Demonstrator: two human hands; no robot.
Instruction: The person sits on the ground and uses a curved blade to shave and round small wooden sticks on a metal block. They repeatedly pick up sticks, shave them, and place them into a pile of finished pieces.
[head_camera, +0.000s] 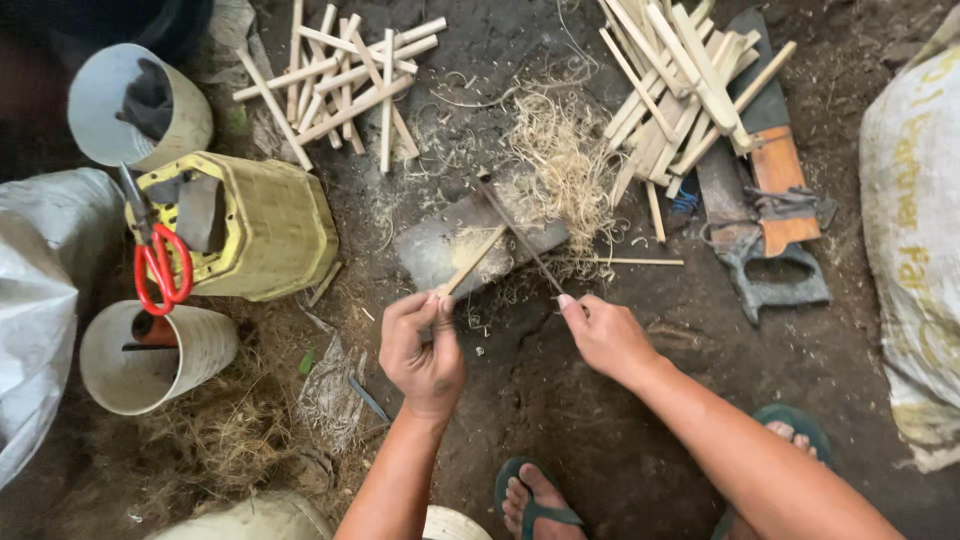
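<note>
Now your left hand (422, 350) pinches 1 bamboo stick (474, 260) over the grey block (430, 250), while your right hand (603, 335) grips a thin blade (520, 238) crossing it.

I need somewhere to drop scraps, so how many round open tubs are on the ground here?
2: upper tub at top left, lower tub below the red-handled scissors. A pale rim at the bottom edge may be another.

Person, head view: forearms bare, no sleeves in view. Left hand (422, 350) and right hand (605, 335) bare, without gloves, rings or watch. Feet at 6 o'clock in teal flip-flops (535, 512), straps between toes.
</note>
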